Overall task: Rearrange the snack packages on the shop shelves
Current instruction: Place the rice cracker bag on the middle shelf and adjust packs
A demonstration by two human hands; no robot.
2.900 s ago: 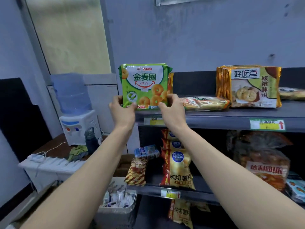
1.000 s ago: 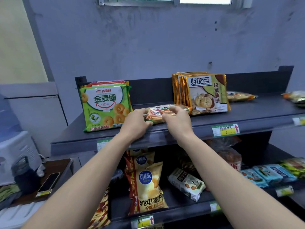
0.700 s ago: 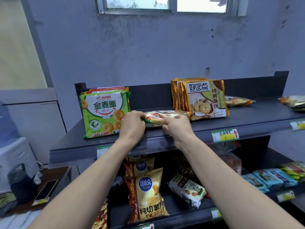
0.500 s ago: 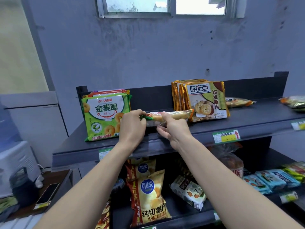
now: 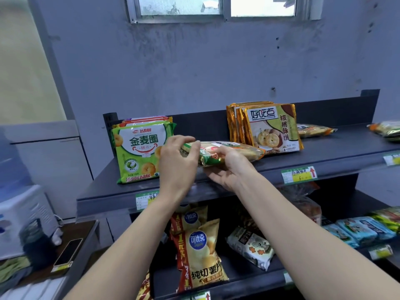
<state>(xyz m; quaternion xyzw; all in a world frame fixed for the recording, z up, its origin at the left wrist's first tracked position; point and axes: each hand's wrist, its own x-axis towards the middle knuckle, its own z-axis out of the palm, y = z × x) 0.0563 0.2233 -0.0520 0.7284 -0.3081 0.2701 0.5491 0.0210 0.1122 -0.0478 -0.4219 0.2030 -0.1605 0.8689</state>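
- Both hands are working one flat snack pack [image 5: 229, 151] on the top shelf [image 5: 324, 156]. It is lying between the standing green ring-biscuit packs [image 5: 138, 152] and the standing gold cookie packs [image 5: 270, 128].
- Left hand [image 5: 176, 165] is pinching the pack's left end — fingers curled shut on the crimped seal, thumb side hidden.
- Right hand [image 5: 229, 169] is sitting under the near edge, thumb on top of the wrapper, fingers [image 5: 214, 175] spread and mostly open below it. Looks like a loose hold, more a cradle than a clamp.
- Handling, my guess: light, thin film wrapper, slippery and crinkly, brittle biscuits inside. Squeezing the middle is risking breakage.
- Best hold is looking like the two sealed ends, or flat support under the belly.
- Right end of the pack is touching or just beside the front gold cookie pack — cannot tell which. Swinging it could be tipping that stack.
- Green packs are standing close behind the left hand, leaning on the back rail; a knock would be toppling them.
- Further right on the same shelf, another flat pack [image 5: 313, 130] is lying behind the gold packs.
- Lower shelf is holding yellow chip bags [image 5: 201, 254] and a white bag [image 5: 251, 247], well clear of the hands.
- Phone [image 5: 68, 252] on the side table to the left is not in the way.
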